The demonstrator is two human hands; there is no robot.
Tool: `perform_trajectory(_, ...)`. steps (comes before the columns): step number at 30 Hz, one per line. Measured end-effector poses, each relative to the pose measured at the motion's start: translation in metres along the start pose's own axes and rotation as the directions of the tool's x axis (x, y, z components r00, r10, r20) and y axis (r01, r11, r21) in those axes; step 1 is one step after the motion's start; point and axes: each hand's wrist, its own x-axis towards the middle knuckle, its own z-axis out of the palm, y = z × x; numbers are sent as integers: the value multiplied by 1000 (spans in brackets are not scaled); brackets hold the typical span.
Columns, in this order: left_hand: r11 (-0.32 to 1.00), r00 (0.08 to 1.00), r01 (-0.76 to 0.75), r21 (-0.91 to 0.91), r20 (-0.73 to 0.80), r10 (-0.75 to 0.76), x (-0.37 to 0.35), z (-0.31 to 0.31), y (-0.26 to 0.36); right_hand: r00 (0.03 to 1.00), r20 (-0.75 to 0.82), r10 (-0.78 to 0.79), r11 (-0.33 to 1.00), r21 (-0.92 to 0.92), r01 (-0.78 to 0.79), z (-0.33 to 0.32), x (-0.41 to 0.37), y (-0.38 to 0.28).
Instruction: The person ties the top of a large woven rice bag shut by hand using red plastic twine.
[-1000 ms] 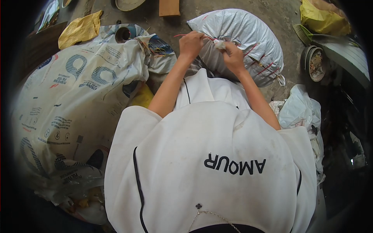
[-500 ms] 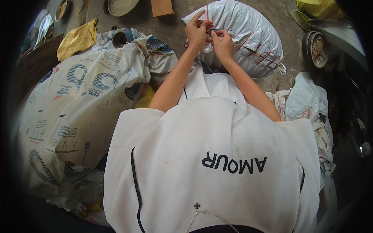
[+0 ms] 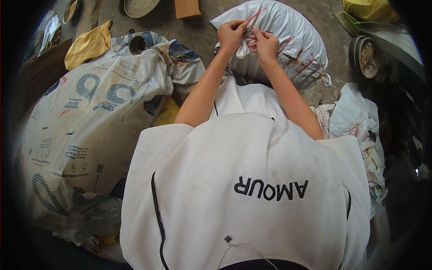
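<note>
A stuffed white woven sack [image 3: 294,29] lies on the floor in front of me, with red string stitches along its right part. My left hand [image 3: 231,36] is closed in a pinch at the sack's left end, on a red string [image 3: 256,16] that slants up to the right from the fingertips. My right hand [image 3: 265,45] is just beside it, fingers apart and partly curled, close to a bunched white corner [image 3: 243,50] of the sack. A thin dark line shows behind the right fingertips; I cannot make out what it is.
To the left stands a large printed plastic sack [image 3: 85,121], with a yellow cloth-like piece [image 3: 88,46] at its top. Crumpled white bags [image 3: 355,112] lie to the right. Round pans [image 3: 366,56], a brush [image 3: 347,22] and a brown block [image 3: 187,8] rest on the floor.
The red string has gone from upright to slanting right. My left index finger has come down into the pinch. My right hand has shifted slightly right, its fingers opening.
</note>
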Motion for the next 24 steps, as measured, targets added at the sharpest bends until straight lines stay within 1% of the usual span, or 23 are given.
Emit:
perform_trajectory(1, 997, 1000, -17, 76, 24, 15, 1, -1, 1, 1000, 30, -2, 1000, -3, 2, -1, 3, -2)
perform_trajectory(2, 997, 1000, -19, 76, 25, 17, 1, -2, 3, 1000, 30, -3, 1000, -2, 3, -2, 7, -4)
perform_trajectory(4, 983, 992, -38, 178, 125, 16, 2, -7, 2, 996, 58, -70, 993, -86, 75, -3, 18, -8)
perform_trajectory(5, 982, 992, -41, 182, 129, 18, 1, -8, 2, 996, 56, -71, 994, -81, 75, -6, 19, -8)
perform_trajectory(6, 943, 979, -166, 287, 162, 123, 0, -8, 2, 975, 96, -201, 939, -264, 219, -9, 20, -12)
perform_trajectory(7, 878, 953, -288, 381, 207, 222, 0, -8, 3, 935, 157, -317, 830, -431, 354, -10, 20, -15)
perform_trajectory(8, 830, 920, -379, 410, 267, 288, -1, -8, 3, 935, 152, -319, 831, -430, 354, -11, 19, -17)
perform_trajectory(9, 829, 918, -382, 409, 272, 289, -1, -8, 1, 803, 209, -558, 638, -509, 577, -12, 20, -16)
perform_trajectory(10, 796, 887, -449, 406, 311, 341, -2, -8, 0, 607, 290, -740, 381, -563, 734, -13, 21, -17)
perform_trajectory(11, 759, 851, -513, 401, 351, 390, -2, -8, -2, 607, 286, -741, 382, -565, 732, -13, 27, -20)
perform_trajectory(12, 757, 849, -516, 401, 355, 391, -3, -8, -1, 418, 377, -826, 188, -515, 836, -12, 38, -27)
perform_trajectory(13, 738, 834, -541, 402, 370, 410, -3, -9, 1, 211, 456, -865, -18, -447, 894, -12, 44, -32)
perform_trajectory(14, 720, 818, -566, 403, 386, 427, -4, -10, 2, 213, 452, -866, -16, -450, 893, -12, 47, -33)
perform_trajectory(15, 719, 816, -568, 402, 390, 427, -3, -11, 2, 450, 561, -695, 210, -440, 873, -13, 49, -38)
perform_trajectory(16, 810, 886, -434, 393, 350, 305, -1, -12, 2, 617, 648, -446, 418, -459, 784, -14, 50, -43)
perform_trajectory(17, 880, 935, -288, 378, 311, 172, 1, -13, 2, 619, 646, -448, 418, -461, 783, -15, 50, -48)
perform_trajectory(18, 933, 958, -163, 322, 277, 72, 1, -15, 4, 608, 668, -430, 436, -436, 787, -16, 51, -53)
perform_trajectory(19, 932, 958, -164, 323, 278, 73, 8, -20, -2, 595, 691, -412, 454, -410, 791, -17, 51, -56)
perform_trajectory(20, 984, 939, -35, 177, 343, -28, 15, -25, -10, 594, 690, -413, 454, -410, 791, -19, 50, -58)
perform_trajectory(21, 993, 901, 109, 35, 419, -113, 17, -27, -4, 585, 732, -349, 382, -459, 802, -23, 48, -59)
perform_trajectory(22, 979, 888, 204, -23, 425, -175, 16, -28, 0, 578, 766, -280, 305, -500, 810, -27, 45, -59)
perform_trajectory(23, 979, 889, 203, -25, 425, -174, 18, -28, 4, 578, 767, -280, 303, -500, 811, -29, 42, -58)
perform_trajectory(24, 968, 864, 250, -23, 456, -212, 22, -30, 6, 596, 748, -293, 347, -498, 795, -30, 36, -56)
